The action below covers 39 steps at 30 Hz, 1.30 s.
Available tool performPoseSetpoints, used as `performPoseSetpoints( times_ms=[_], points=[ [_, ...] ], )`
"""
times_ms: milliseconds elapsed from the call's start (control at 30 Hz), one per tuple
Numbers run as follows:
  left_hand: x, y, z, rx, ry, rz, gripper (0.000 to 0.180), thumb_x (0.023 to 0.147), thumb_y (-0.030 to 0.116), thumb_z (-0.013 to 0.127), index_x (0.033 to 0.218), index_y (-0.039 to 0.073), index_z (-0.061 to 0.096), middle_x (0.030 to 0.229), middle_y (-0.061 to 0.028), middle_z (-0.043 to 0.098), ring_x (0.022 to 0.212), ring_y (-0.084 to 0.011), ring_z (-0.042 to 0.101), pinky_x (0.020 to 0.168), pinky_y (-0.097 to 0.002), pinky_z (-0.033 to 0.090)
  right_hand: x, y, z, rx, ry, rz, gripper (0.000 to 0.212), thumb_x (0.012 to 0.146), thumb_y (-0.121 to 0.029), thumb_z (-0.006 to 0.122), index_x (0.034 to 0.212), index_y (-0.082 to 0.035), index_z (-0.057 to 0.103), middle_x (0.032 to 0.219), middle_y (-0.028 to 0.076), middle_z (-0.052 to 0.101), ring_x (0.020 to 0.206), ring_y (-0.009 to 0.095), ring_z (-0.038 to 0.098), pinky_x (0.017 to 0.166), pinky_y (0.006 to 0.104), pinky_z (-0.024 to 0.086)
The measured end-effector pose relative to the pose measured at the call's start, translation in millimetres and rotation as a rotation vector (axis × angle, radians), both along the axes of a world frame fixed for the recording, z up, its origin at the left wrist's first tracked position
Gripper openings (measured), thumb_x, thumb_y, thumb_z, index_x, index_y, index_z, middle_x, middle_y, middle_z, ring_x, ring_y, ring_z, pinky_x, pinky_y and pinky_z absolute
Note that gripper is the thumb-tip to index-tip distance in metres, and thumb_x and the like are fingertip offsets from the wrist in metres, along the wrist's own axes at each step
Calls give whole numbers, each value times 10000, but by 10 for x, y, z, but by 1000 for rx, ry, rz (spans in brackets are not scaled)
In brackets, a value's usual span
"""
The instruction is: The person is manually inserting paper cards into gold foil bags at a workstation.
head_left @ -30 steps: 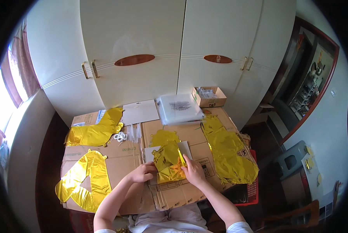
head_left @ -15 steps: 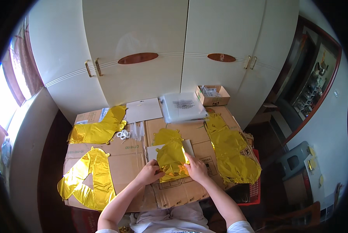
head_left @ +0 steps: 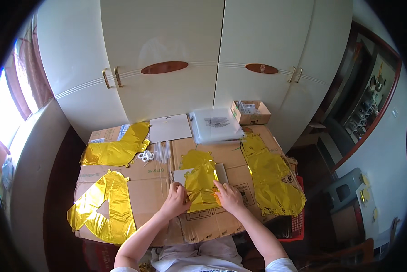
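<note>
A flat gold foil balloon (head_left: 200, 177), partly folded, lies in front of me over a white card (head_left: 181, 175) on the cardboard. My left hand (head_left: 176, 199) is closed at the foil's near left edge, with the fingertips curled and partly hidden. At the right edge, my right hand (head_left: 230, 197) grips the foil between thumb and fingers, its index finger along the border. To the left rest a triangular gold foil balloon (head_left: 117, 206) with a central hole and an angled gold foil balloon (head_left: 119, 149). Another long gold foil balloon (head_left: 274, 177) lies on the right.
Flattened cardboard (head_left: 156, 190) covers the table. White ribbon rings (head_left: 146, 156) and clear straws (head_left: 162, 153) lie behind the foil. Farther back are a white sheet (head_left: 170, 128), a stack of clear plastic bags (head_left: 216, 126) and a small carton (head_left: 251, 112). Wardrobe doors (head_left: 162, 31) stand behind.
My left hand has shifted slightly up along the foil's left edge, its fingers more curled. My right fingers have shifted a little on the right edge. The other balloons stay put.
</note>
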<state>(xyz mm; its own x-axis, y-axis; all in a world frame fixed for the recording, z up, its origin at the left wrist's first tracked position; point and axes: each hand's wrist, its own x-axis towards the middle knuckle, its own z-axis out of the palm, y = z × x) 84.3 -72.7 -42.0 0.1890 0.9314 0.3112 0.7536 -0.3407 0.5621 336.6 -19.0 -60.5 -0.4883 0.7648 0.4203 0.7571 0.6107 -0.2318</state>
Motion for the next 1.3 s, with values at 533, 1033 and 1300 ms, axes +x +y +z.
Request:
performPoseSetpoints(
  times_ms=[533,1033,1300],
  points=[
    [653,-402,35,102,490,-240,902,869,728,415,1430,21,416,1467,-256,387,1394,-447,307,1129,-601,211,13,2,-17,-50,13,-8,540,888,-259,653,1385,-162,466,922,124,564,807,334,607,698,440,507],
    [688,-397,88,-38,608,-245,893,858,769,358,1513,163,321,1531,-245,288,1427,-464,219,1152,-595,140,181,-96,170,-137,337,110,304,891,-149,649,1185,-79,616,1030,126,616,961,320,620,803,408,521],
    [683,-405,104,-29,599,-251,893,852,761,386,1516,167,316,1529,-239,296,1424,-463,227,1148,-595,149,312,-579,133,-14,-142,203,459,938,-294,582,1286,5,564,1324,151,580,1297,273,494,1119,457,331]
  ],
)
